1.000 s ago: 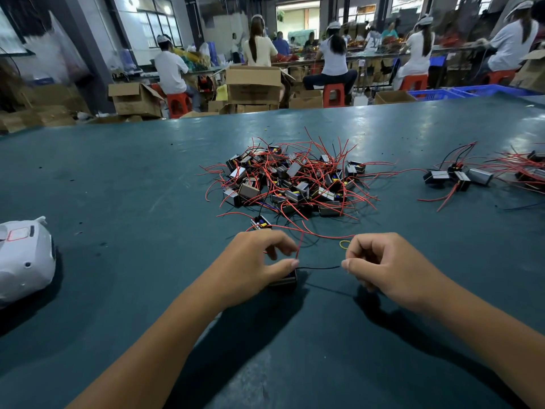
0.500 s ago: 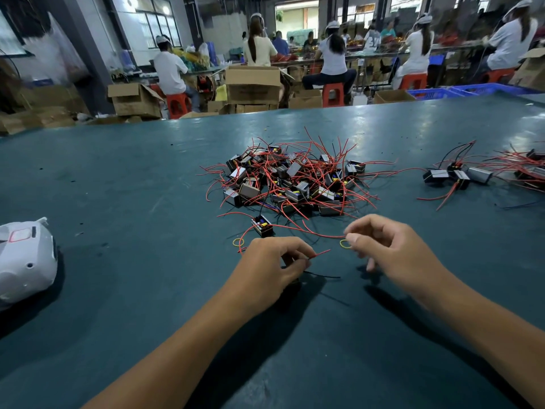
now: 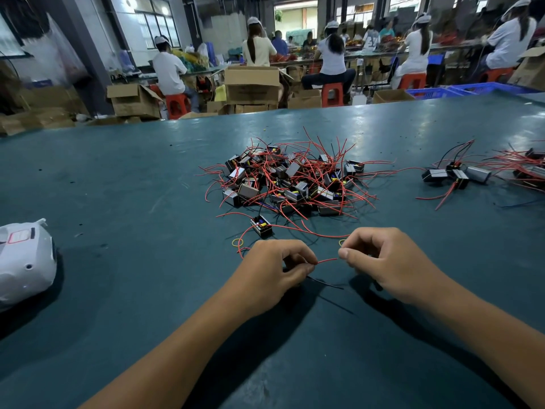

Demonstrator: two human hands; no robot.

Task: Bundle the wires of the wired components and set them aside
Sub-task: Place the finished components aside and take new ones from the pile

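Teal worktop (image 3: pixel 118 187) carries a pile of wired components (image 3: pixel 289 181) beyond both hands. Left hand (image 3: pixel 277 270) pinches a red wire (image 3: pixel 327 260) in a closed grip; right hand (image 3: pixel 386 261) pinches its other end, fingers curled, just beside.

Bench top (image 3: pixel 147 187) smooth teal, slightly glossy with glare toward far right edge. Pile of components (image 3: pixel 283 184): black plastic housings, thin red plastic-sheathed wires. Rubber band (image 3: pixel 237 242) yellow. White plastic bag (image 3: pixel 26 261) crinkled at left edge. Brown cardboard boxes (image 3: pixel 250 84) matt.
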